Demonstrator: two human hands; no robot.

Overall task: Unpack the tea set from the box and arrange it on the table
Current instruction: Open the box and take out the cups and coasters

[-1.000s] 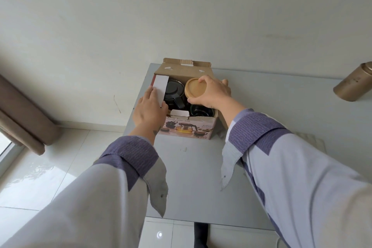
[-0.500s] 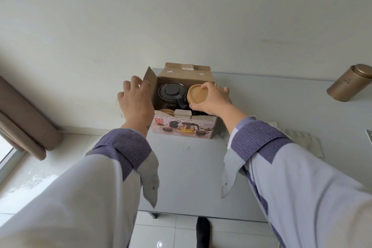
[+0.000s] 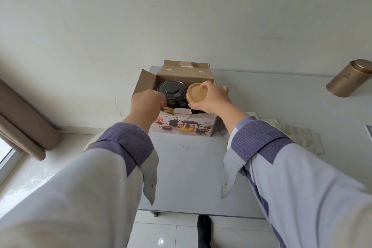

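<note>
An open cardboard box (image 3: 182,128) with a tea-set picture on its front stands at the far left of the grey table (image 3: 191,177). Inside it sit a dark glass teapot with a black lid (image 3: 171,90), white card dividers (image 3: 182,111) and a small stack of wooden coasters (image 3: 168,109). My right hand (image 3: 213,100) grips a round wooden coaster (image 3: 196,93) by its rim, tilted above the box's right half. My left hand (image 3: 146,104) hangs over the box's front left corner, fingers curled down toward the coaster stack; whether they hold anything is hidden.
A gold tin canister (image 3: 350,78) stands at the table's far right. Crumpled beige packing paper (image 3: 298,135) lies to the right of the box. The wall is close behind the box, and a brown curtain (image 3: 24,125) hangs at the left.
My left hand lifted a white card out of the box, swung left past its flap, then came back over the front left corner without it. My right hand kept hold of the coaster.
</note>
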